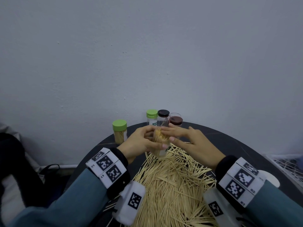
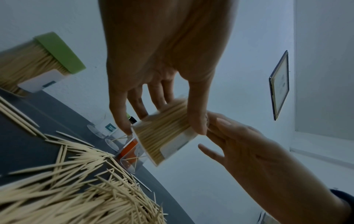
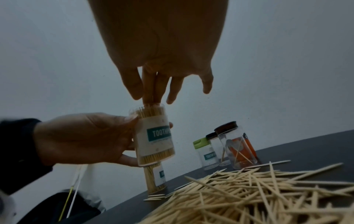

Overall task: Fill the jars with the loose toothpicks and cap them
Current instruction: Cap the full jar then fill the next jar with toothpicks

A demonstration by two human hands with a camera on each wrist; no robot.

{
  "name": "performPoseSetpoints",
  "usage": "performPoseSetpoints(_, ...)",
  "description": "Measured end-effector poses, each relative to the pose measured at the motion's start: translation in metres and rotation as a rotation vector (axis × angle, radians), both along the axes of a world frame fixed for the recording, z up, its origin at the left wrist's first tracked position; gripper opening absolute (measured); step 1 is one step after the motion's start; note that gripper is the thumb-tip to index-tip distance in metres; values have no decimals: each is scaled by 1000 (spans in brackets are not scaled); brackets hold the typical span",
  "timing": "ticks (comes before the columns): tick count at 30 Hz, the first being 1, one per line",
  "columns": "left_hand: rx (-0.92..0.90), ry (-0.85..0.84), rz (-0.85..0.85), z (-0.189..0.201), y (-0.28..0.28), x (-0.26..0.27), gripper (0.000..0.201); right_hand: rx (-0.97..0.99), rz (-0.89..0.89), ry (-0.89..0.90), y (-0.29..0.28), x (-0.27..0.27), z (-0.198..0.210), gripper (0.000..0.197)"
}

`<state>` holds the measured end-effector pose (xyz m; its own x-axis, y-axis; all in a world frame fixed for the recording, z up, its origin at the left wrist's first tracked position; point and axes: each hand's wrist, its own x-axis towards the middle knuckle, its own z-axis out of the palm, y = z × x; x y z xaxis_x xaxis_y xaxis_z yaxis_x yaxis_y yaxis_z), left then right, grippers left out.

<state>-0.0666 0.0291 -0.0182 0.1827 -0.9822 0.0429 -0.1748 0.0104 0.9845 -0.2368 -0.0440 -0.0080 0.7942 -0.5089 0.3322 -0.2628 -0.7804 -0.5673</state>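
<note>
My left hand [image 1: 158, 138] grips a clear labelled jar [image 1: 161, 152] packed with toothpicks and holds it tilted above the dark round table [image 1: 221, 140]. The jar has no cap. My right hand [image 1: 168, 135] reaches over the jar's mouth with straight fingers that touch the toothpick tips. The right wrist view shows those fingers [image 3: 151, 97] coming down onto the jar [image 3: 155, 136]. A big pile of loose toothpicks [image 1: 172, 185] lies on the table below both hands. In the left wrist view my thumb and fingers [image 2: 199, 125] lie round the jar [image 2: 172, 144].
A full jar with a green cap [image 1: 119, 131] stands at the table's left edge. At the back stand a green-lidded jar [image 1: 151, 117], a black-lidded jar [image 1: 163, 117] and a brown-lidded jar [image 1: 175, 121], nearly empty. A grey wall rises right behind the table.
</note>
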Motion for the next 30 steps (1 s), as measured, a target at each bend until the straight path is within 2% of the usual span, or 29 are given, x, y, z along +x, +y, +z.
performPoseSetpoints(5, -24, -48, -13, -1, -2, 3, 56, 16, -46, -204, -1, -1, 6, 23)
performPoseSetpoints(7, -27, -91, -38, 0, -1, 3, 55, 13, -126, -197, -7, -3, 6, 20)
performPoseSetpoints(9, -36, -99, -49, 0, 0, 4, 55, 46, -187, -67, -13, -6, 5, 16)
performPoseSetpoints(11, -50, -94, -53, 1, 1, 3, 56, 78, -188, 243, -16, -10, 4, 14)
performPoseSetpoints(13, -53, -94, -62, 2, 2, 2, 55, 71, -159, 572, -15, -13, 1, 27)
performPoseSetpoints(15, -58, -98, -68, 3, 2, 2, 55, 79, -149, 739, -11, -13, -1, 41)
performPoseSetpoints(18, -56, -83, -57, 3, 2, 1, 54, 120, -147, 820, -6, -10, -6, 49)
performPoseSetpoints(23, 5, 45, -70, 4, 1, -1, 53, 130, -137, 846, -3, -6, -12, 42)
performPoseSetpoints(27, -13, -91, -61, 2, 0, -1, 56, 107, -135, 842, -3, -5, -20, 37)
performPoseSetpoints(30, -20, -153, -62, 1, 0, 0, 57, 78, -131, 790, -5, -4, -22, 27)
